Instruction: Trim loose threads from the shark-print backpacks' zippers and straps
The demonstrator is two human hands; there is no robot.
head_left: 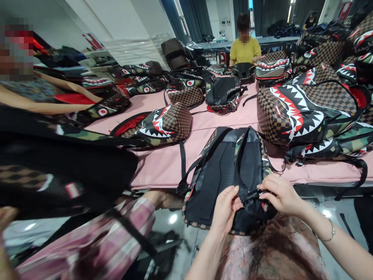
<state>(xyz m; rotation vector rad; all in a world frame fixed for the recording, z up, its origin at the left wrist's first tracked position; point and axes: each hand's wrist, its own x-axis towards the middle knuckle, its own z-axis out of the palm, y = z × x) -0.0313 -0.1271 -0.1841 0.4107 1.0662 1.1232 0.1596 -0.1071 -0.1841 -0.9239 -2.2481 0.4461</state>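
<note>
In front of me a backpack lies with its black padded back panel up, partly over the table's front edge. Checkered brown trim runs along its border. At its lower right my left hand pinches a black strap near its lower end. Beside it, my right hand closes its fingers on a black buckle joined to that strap. The fingertips hide part of the buckle. A second shoulder strap hangs loosely off the bag's left side.
A pink-covered table carries several shark-mouth backpacks; a stack stands close on my right. Another bag lies ahead to the left. On my left a person holds a large dark bag. Someone in a yellow top works opposite.
</note>
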